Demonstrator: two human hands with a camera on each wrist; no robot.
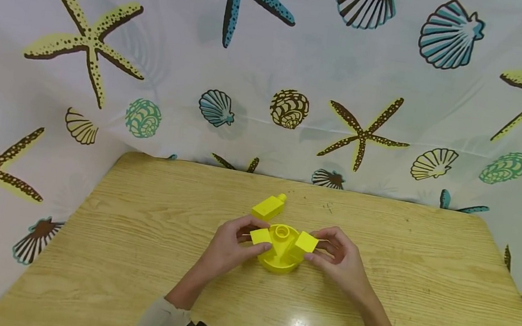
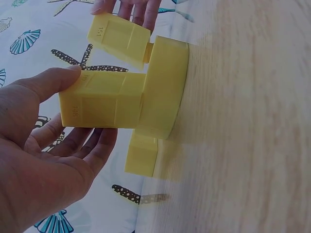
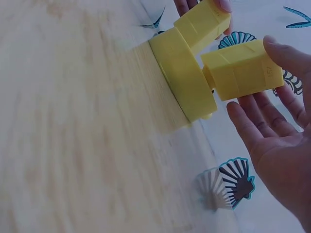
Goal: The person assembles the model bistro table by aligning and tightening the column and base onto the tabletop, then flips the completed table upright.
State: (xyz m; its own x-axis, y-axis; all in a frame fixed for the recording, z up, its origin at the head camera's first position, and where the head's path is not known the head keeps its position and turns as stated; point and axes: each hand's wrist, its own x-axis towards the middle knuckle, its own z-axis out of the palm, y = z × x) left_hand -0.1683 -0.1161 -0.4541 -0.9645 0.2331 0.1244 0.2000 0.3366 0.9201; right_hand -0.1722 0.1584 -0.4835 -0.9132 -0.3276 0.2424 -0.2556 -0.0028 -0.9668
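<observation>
A round yellow base (image 1: 278, 267) with a raised ring socket sits on the wooden table. My left hand (image 1: 223, 245) pinches a yellow block (image 1: 260, 236) between thumb and fingers at the base's left side. In the left wrist view this block (image 2: 104, 102) stands straight out from the base (image 2: 167, 90). At the right side, my right hand (image 1: 345, 263) pinches a second yellow block (image 1: 306, 242) near its top. The right wrist view shows this block (image 3: 243, 72) leaning outward, its narrow peg end at the base (image 3: 182, 77).
Just behind the base lies a third yellow block (image 1: 266, 207) on its side, its round peg pointing back right. The wooden table (image 1: 144, 235) meets a white cloth (image 1: 262, 71) printed with starfish and shells at the back and sides.
</observation>
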